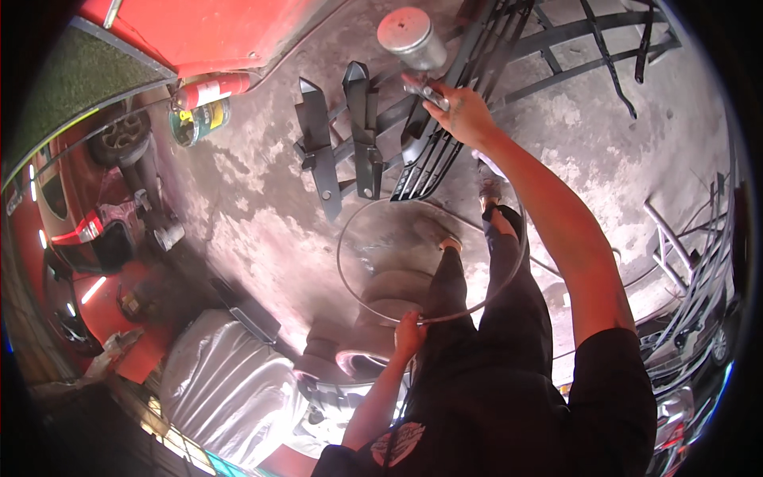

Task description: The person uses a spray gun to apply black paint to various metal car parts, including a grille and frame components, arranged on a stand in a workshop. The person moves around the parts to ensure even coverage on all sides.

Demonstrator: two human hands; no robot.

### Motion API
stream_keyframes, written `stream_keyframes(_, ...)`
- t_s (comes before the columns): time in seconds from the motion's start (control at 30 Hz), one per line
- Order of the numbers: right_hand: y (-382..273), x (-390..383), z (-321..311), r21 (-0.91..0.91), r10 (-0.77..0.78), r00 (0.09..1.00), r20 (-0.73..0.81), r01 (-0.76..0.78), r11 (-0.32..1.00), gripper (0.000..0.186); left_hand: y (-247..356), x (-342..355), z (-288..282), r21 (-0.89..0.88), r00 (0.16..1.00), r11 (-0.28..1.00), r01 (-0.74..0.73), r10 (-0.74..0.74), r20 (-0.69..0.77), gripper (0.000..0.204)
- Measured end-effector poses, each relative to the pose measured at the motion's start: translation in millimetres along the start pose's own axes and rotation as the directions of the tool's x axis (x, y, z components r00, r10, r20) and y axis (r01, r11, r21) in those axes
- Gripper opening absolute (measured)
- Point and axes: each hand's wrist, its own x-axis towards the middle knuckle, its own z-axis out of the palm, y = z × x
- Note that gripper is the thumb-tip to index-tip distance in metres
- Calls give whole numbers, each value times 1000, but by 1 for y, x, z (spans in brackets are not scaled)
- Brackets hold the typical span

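Observation:
My right hand [467,118] is closed round the handle of a spray gun [429,94], its silvery round cup [412,40] on top. The gun is over a black slatted grille [445,131], which lies across other dark parts. A thin air hose [340,258] hangs in a loop before my legs, and my left hand [410,334] grips it near my waist. Two dark, pointed metal brackets [319,135] are left of the grille. Whether paint is coming out of the nozzle I cannot make out.
A long black frame [572,36] with crossbars lies at the far right. Thin metal rods and tubes [691,270] are piled at the right. At the left are a red fire extinguisher [213,91], a green tin [191,127] and a red car [60,191]. A silvery cover [226,381] lies near left.

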Motion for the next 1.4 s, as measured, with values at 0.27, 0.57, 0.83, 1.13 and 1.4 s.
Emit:
stream_keyframes(0.27, 14, 14, -7, 141, -178, 945, 274, 144, 980, 33, 60, 4, 1, 6, 993, 993, 114, -114, -16, 29)
stream_keyframes(0.57, -51, 94, 56, 39, -140, 990, 21, 139, 989, 34, 60, 0, 21, -100, 975, 977, 187, -197, -104, 28)
stream_keyframes(0.83, -40, 58, 100, 56, -302, 828, 472, 314, 948, 42, 63, -8, 45, -298, 986, 947, 122, -150, -73, 29)
stream_keyframes(1.13, -87, 148, 99, -159, -325, 938, 121, 342, 926, 32, 83, 5, 32, -398, 974, 916, 46, -129, -184, 29)
stream_keyframes(1.4, -115, 104, 131, -69, -335, 880, 338, 378, 923, 32, 69, -8, 44, -391, 964, 916, 88, -177, -197, 30)
